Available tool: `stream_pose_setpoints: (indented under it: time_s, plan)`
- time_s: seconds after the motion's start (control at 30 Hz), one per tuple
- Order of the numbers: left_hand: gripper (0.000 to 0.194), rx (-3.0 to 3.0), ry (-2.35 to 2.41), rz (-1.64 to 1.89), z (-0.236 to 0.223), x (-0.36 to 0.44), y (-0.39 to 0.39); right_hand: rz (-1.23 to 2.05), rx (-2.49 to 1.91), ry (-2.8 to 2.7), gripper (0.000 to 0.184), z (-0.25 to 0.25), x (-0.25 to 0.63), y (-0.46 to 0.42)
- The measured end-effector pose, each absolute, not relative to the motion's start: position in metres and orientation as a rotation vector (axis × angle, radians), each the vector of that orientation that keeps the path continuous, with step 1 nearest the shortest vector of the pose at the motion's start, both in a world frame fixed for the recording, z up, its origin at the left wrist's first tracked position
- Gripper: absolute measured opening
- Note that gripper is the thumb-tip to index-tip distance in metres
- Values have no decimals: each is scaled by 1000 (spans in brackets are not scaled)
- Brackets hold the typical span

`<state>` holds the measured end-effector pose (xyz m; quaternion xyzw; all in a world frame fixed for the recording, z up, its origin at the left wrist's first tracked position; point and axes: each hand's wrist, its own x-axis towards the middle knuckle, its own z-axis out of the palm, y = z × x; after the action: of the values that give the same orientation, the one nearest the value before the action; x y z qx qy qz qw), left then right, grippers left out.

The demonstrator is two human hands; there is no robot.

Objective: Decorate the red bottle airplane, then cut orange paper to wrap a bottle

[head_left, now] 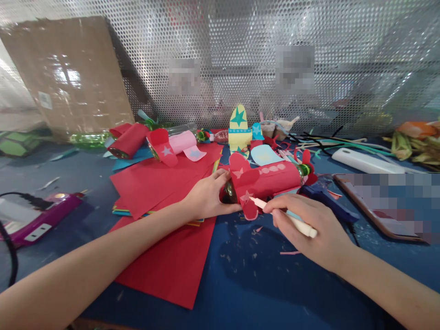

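Bottle [275, 179] in left hand [210, 195], beyond right [311, 229]

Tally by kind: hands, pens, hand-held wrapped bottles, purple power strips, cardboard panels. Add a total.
Hands: 2 (left hand, right hand)
White pen: 1
Red-wrapped bottle: 1
Purple power strip: 1
Cardboard panel: 1
Total: 6

From my remote station, I saw red paper [172, 270], a power strip [51, 220] and a phone [381, 213] on the blue table [247, 288].
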<state>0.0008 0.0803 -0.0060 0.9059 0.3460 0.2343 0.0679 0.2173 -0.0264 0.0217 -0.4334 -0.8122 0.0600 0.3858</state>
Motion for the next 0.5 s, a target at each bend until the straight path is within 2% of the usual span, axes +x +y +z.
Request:
stream_pose_setpoints:
  time_s: [0.5]
  plan:
    - [71, 2745, 1053, 701, -9, 0, 82, 152, -1088, -2061, 15, 21, 218, -25]
